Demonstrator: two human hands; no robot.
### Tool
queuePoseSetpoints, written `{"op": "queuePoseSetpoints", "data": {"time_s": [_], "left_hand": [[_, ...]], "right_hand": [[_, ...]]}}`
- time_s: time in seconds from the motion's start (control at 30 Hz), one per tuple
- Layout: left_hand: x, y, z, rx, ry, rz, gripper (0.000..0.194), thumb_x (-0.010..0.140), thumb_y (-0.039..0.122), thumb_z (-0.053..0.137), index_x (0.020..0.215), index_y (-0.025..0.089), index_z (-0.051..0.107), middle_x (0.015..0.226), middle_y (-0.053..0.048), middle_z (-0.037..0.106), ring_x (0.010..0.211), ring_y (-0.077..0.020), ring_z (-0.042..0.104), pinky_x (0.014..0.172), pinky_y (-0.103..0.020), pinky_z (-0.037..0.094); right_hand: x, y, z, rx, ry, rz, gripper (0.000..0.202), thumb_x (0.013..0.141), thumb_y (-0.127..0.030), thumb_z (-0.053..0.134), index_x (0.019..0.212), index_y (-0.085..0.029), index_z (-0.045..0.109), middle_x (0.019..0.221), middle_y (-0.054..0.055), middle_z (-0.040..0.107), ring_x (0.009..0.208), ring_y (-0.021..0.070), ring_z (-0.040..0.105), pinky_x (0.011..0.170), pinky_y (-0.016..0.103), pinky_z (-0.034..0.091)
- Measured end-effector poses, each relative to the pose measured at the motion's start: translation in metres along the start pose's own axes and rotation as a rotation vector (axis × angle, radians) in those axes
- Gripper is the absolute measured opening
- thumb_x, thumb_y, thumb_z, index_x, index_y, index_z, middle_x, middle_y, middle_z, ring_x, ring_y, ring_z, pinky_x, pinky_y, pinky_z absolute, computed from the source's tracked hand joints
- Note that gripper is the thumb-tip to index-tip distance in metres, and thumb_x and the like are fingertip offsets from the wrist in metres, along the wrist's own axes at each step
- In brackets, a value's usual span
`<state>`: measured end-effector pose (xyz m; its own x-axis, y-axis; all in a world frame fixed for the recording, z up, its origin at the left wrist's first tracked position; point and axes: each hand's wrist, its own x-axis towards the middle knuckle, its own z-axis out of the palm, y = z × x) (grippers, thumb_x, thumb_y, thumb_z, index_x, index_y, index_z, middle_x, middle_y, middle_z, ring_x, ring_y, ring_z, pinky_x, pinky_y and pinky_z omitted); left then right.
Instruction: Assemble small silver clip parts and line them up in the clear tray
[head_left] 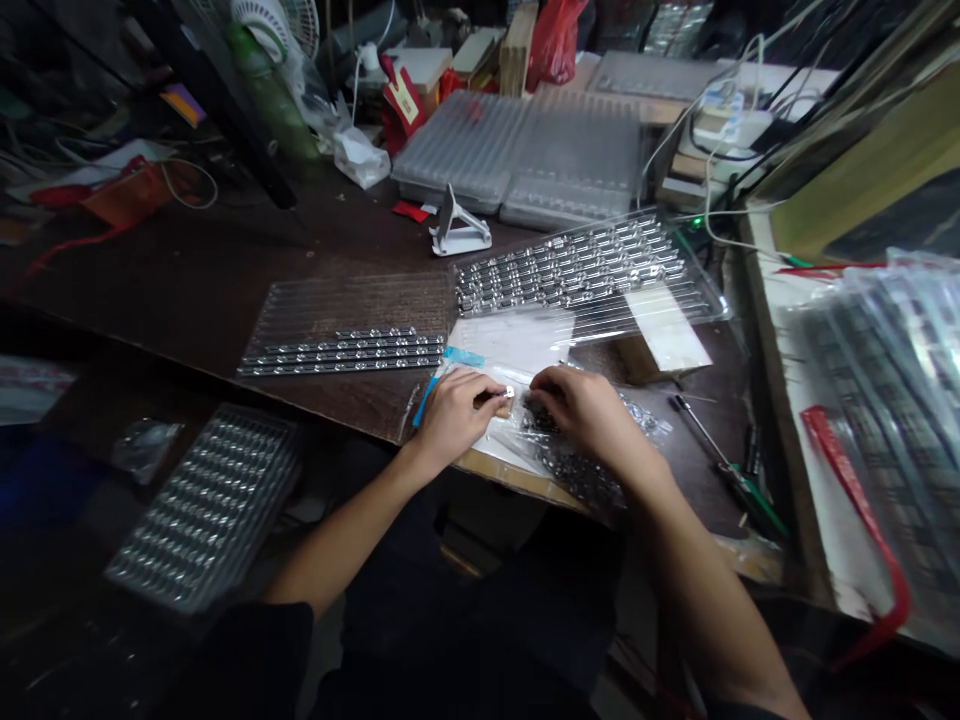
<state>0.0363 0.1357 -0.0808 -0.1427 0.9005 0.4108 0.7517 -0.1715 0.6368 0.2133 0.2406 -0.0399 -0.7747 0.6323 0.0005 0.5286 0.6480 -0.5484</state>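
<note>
Between the thumb and fingertips of my left hand [459, 410] is a small shiny metal part [509, 392]. My right hand [581, 405] is beside it, its fingers pinched together above a heap of small metal parts [585, 470]; what they hold, if anything, is hidden. Under both hands lies a white sheet [517, 340] with blue tape [463, 356] at its left. Further left, a clear ribbed tray [352, 300] carries several rows of metal pieces along its near side. Behind my hands, another clear tray [694, 300] is largely filled with similar pieces.
A white folding stand [461, 235] stands behind the trays, before stacked clear trays [465, 140]. A white-topped block [667, 328] and a screwdriver [705, 430] lie right. Filled trays [202, 500] are stacked low at left. A red bar [862, 520] is at far right.
</note>
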Motion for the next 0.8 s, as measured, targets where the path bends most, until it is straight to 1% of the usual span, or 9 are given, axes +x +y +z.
{"op": "queuePoseSetpoints", "data": {"time_s": [0.07,0.13,0.23,0.3,0.43,0.5,0.57,0.67,0.8], "left_hand": [[-0.001,0.002,0.0,-0.005,-0.025,-0.009,0.002,0.087,0.018,0.068,0.086,0.019,0.069,0.088,-0.002,0.072,0.088,-0.0193,0.064,0.081,-0.033,0.048],[-0.002,0.005,-0.001,-0.02,-0.005,-0.022,0.003,0.089,0.019,0.066,0.088,0.019,0.068,0.09,-0.003,0.072,0.09,-0.0197,0.064,0.082,-0.034,0.049],[-0.004,0.005,-0.011,-0.063,0.152,-0.056,0.007,0.092,0.022,0.063,0.093,0.018,0.068,0.095,-0.005,0.073,0.095,-0.0191,0.066,0.086,-0.033,0.051],[-0.002,-0.002,-0.025,-0.062,0.23,-0.081,0.009,0.092,0.023,0.063,0.095,0.017,0.069,0.097,-0.005,0.073,0.095,-0.018,0.067,0.087,-0.031,0.051],[0.019,-0.032,-0.063,0.04,0.255,-0.119,0.013,0.09,0.025,0.063,0.097,0.017,0.07,0.1,-0.004,0.073,0.096,-0.0176,0.068,0.088,-0.029,0.05],[0.034,-0.05,-0.077,0.09,0.233,-0.139,0.014,0.089,0.025,0.062,0.097,0.017,0.071,0.1,-0.004,0.074,0.095,-0.0179,0.068,0.088,-0.029,0.05],[0.048,-0.065,-0.084,0.125,0.185,-0.16,0.014,0.087,0.024,0.063,0.096,0.017,0.07,0.1,-0.004,0.074,0.094,-0.0187,0.069,0.088,-0.031,0.05],[0.058,-0.079,-0.083,0.193,0.077,-0.168,0.012,0.086,0.024,0.064,0.094,0.018,0.071,0.098,-0.004,0.074,0.092,-0.0206,0.068,0.09,-0.035,0.048],[0.06,-0.085,-0.078,0.338,-0.013,-0.153,0.011,0.086,0.026,0.062,0.083,0.02,0.071,0.096,-0.003,0.073,0.096,-0.0236,0.064,0.094,-0.039,0.045]], "right_hand": [[0.002,0.001,0.003,0.007,0.04,-0.014,0.018,0.095,-0.016,0.056,0.1,-0.012,0.073,0.099,0.01,0.07,0.087,0.0187,0.064,0.078,0.027,0.043],[0.004,0.001,0.009,-0.005,0.042,-0.03,0.025,0.094,-0.01,0.051,0.102,-0.013,0.074,0.102,0.011,0.068,0.089,0.0188,0.063,0.081,0.027,0.044],[0.007,-0.006,0.019,0.0,0.017,-0.067,0.028,0.091,-0.007,0.05,0.101,-0.015,0.075,0.101,0.009,0.068,0.089,0.0189,0.063,0.081,0.027,0.045],[0.009,-0.014,0.026,0.023,0.005,-0.092,0.025,0.092,-0.011,0.051,0.1,-0.016,0.074,0.1,0.008,0.068,0.089,0.0184,0.064,0.08,0.026,0.046],[0.01,-0.028,0.034,-0.047,-0.042,-0.17,0.021,0.096,-0.016,0.05,0.1,-0.015,0.071,0.1,0.008,0.067,0.089,0.0189,0.062,0.079,0.027,0.046],[0.009,-0.032,0.035,-0.17,-0.059,-0.225,0.018,0.095,-0.015,0.052,0.102,-0.014,0.07,0.101,0.009,0.066,0.093,0.0213,0.059,0.081,0.03,0.045],[0.006,-0.035,0.035,-0.276,-0.066,-0.268,0.018,0.095,-0.013,0.053,0.102,-0.013,0.069,0.102,0.01,0.065,0.095,0.0226,0.057,0.082,0.031,0.043],[0.005,-0.037,0.034,-0.309,-0.083,-0.276,0.02,0.096,-0.011,0.05,0.1,-0.014,0.07,0.1,0.01,0.065,0.093,0.0213,0.056,0.08,0.031,0.042],[0.005,-0.031,0.029,-0.194,-0.038,-0.255,0.024,0.099,-0.017,0.048,0.11,-0.017,0.07,0.105,0.008,0.066,0.095,0.02,0.059,0.081,0.029,0.043]]}}
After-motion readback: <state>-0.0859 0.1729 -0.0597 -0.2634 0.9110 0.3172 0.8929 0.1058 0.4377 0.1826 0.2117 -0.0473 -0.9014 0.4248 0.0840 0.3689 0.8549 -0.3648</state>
